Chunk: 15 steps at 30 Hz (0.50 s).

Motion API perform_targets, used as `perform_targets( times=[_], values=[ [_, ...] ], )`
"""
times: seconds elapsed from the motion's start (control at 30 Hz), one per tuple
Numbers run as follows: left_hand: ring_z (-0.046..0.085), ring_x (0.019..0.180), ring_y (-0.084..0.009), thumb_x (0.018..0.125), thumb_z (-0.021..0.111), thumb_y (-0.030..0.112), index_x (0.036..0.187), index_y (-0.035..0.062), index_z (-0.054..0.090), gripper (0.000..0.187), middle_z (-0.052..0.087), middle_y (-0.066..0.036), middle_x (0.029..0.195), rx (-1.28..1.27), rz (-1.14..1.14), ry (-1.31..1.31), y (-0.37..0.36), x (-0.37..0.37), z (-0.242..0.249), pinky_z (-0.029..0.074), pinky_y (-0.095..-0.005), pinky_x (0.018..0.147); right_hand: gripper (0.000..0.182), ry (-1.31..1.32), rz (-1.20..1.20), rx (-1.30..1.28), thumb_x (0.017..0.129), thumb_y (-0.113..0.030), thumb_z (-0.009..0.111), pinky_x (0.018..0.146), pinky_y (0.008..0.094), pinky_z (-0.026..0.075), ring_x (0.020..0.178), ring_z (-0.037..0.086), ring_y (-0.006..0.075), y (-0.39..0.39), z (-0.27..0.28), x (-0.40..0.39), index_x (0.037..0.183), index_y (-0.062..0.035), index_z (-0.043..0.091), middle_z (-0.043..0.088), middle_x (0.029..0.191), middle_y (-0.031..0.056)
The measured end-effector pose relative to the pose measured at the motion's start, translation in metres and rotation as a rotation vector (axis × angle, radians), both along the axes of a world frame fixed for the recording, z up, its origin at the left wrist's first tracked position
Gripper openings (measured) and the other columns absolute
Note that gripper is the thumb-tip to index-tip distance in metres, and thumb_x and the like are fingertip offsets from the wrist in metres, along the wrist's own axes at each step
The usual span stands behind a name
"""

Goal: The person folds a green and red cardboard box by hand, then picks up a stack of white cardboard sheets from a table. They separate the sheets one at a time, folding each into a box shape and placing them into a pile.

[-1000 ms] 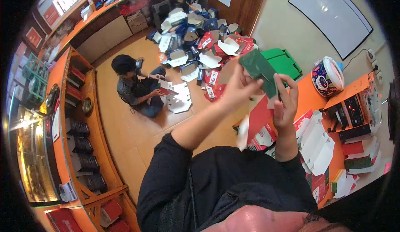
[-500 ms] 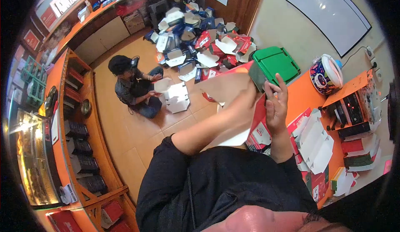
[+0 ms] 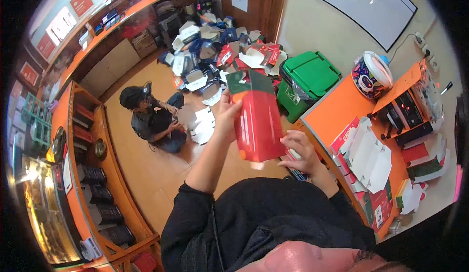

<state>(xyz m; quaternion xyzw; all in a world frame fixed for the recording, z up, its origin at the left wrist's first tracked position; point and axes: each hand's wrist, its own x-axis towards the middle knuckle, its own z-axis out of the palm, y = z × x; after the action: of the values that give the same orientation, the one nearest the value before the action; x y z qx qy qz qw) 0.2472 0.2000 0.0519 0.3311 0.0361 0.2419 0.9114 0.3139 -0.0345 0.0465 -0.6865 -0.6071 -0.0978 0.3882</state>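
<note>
The red-and-green carton (image 3: pixel 260 125) is held up in front of the torso, over the floor. Its long axis runs away from the body, the far end leaning slightly left; the green end points toward the box pile (image 3: pixel 205 52), the red end and a small pale flap toward the wearer. The left hand (image 3: pixel 228 118) grips its left edge. The right hand (image 3: pixel 300 152) is partly open, fingers curved at the lower right corner; whether they touch it is unclear. The carton hides part of the pile. Right of the pile, a green bin (image 3: pixel 312 76) stands beside the orange worktop (image 3: pixel 332 108), which bears an opened white carton (image 3: pixel 369 159). A seated person (image 3: pixel 154 118) is on the left.
</note>
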Motion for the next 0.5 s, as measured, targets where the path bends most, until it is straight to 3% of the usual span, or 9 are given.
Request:
perform_targets(
  times=[0.1, 0.13, 0.2, 0.27, 0.3, 0.4, 0.43, 0.47, 0.5],
  values=[
    [0.056, 0.093, -0.0166, 0.077, 0.056, 0.002, 0.119, 0.0066, 0.044, 0.044, 0.056, -0.01, 0.104, 0.642, -0.298, 0.354, 0.003, -0.021, -0.011, 0.047, -0.0304, 0.077, 0.057, 0.162, -0.088, 0.064, 0.069, -0.037, 0.069, 0.093, 0.0399, 0.036, 0.111, 0.044, 0.0316, 0.006, 0.004, 0.0, 0.115, -0.0071, 0.051, 0.049, 0.113, 0.0141],
    [0.056, 0.089, -0.0135, 0.079, 0.055, 0.003, 0.114, 0.0035, 0.048, 0.036, 0.058, -0.006, 0.099, 0.976, -0.288, 0.152, -0.005, -0.025, -0.029, 0.046, -0.0291, 0.075, 0.053, 0.212, -0.191, 0.153, 0.076, -0.042, 0.062, 0.095, 0.0399, 0.034, 0.114, 0.042, 0.0319, 0.01, 0.01, 0.003, 0.116, -0.0081, 0.051, 0.048, 0.115, 0.0147],
    [0.057, 0.088, -0.0143, 0.08, 0.057, 0.005, 0.102, 0.0017, 0.057, 0.023, 0.06, -0.005, 0.096, 1.092, -0.496, -0.012, -0.025, -0.039, 0.017, 0.045, -0.0288, 0.076, 0.043, 0.129, -0.207, 0.237, 0.084, -0.044, 0.05, 0.091, 0.0408, 0.036, 0.103, 0.051, 0.0301, 0.019, 0.009, 0.01, 0.107, -0.0085, 0.055, 0.056, 0.103, 0.0138],
    [0.058, 0.084, -0.0171, 0.079, 0.059, 0.007, 0.091, 0.0016, 0.061, 0.013, 0.061, -0.008, 0.092, 1.078, -0.545, -0.151, -0.022, -0.04, 0.012, 0.044, -0.0295, 0.077, 0.034, 0.076, 0.053, -0.254, 0.086, -0.039, 0.048, 0.081, 0.0383, 0.039, 0.082, 0.056, 0.0296, 0.019, -0.003, 0.019, 0.091, -0.0078, 0.059, 0.06, 0.08, 0.0102],
    [0.057, 0.08, -0.02, 0.078, 0.061, 0.007, 0.085, 0.0017, 0.063, 0.009, 0.06, -0.009, 0.087, 1.099, -0.57, -0.133, -0.021, -0.043, 0.016, 0.044, -0.0289, 0.076, 0.028, 0.101, 0.082, -0.247, 0.086, -0.034, 0.046, 0.069, 0.0361, 0.039, 0.065, 0.055, 0.0279, 0.025, -0.005, 0.018, 0.081, -0.0107, 0.06, 0.058, 0.062, 0.0069],
    [0.056, 0.077, -0.022, 0.075, 0.065, 0.01, 0.08, 0.0016, 0.063, 0.01, 0.056, -0.011, 0.092, 1.234, -0.312, 0.005, -0.03, -0.042, 0.002, 0.043, -0.0304, 0.075, 0.022, 0.061, 0.026, -0.448, 0.085, -0.029, 0.047, 0.065, 0.0344, 0.038, 0.062, 0.055, 0.0241, 0.034, -0.008, 0.012, 0.083, -0.0138, 0.062, 0.059, 0.063, 0.0075],
    [0.055, 0.078, -0.0197, 0.073, 0.068, 0.008, 0.097, 0.0031, 0.059, 0.026, 0.05, -0.012, 0.103, 1.442, 0.029, -0.201, -0.033, -0.033, -0.022, 0.044, -0.0281, 0.072, 0.014, -0.012, 0.026, -0.456, 0.081, -0.024, 0.051, 0.062, 0.0353, 0.038, 0.06, 0.055, 0.0217, 0.037, -0.019, 0.013, 0.088, -0.0173, 0.061, 0.059, 0.063, 0.0069],
    [0.055, 0.078, -0.0197, 0.073, 0.068, 0.008, 0.097, 0.0031, 0.059, 0.026, 0.05, -0.012, 0.103, 1.445, 0.019, -0.203, -0.042, -0.036, -0.02, 0.044, -0.0281, 0.072, 0.014, -0.006, 0.02, -0.452, 0.081, -0.024, 0.051, 0.062, 0.0353, 0.038, 0.06, 0.055, 0.0217, 0.038, -0.019, 0.01, 0.088, -0.0173, 0.061, 0.059, 0.063, 0.0069],
    [0.054, 0.083, -0.0186, 0.074, 0.067, 0.007, 0.108, 0.0047, 0.051, 0.037, 0.047, -0.012, 0.109, 1.1, -0.199, 0.122, -0.054, -0.043, -0.015, 0.045, -0.0277, 0.071, 0.013, 0.04, -0.042, -0.421, 0.08, -0.023, 0.054, 0.062, 0.0351, 0.038, 0.063, 0.055, 0.0222, 0.04, -0.017, 0.007, 0.09, -0.0169, 0.06, 0.059, 0.066, 0.0061]
  ],
)
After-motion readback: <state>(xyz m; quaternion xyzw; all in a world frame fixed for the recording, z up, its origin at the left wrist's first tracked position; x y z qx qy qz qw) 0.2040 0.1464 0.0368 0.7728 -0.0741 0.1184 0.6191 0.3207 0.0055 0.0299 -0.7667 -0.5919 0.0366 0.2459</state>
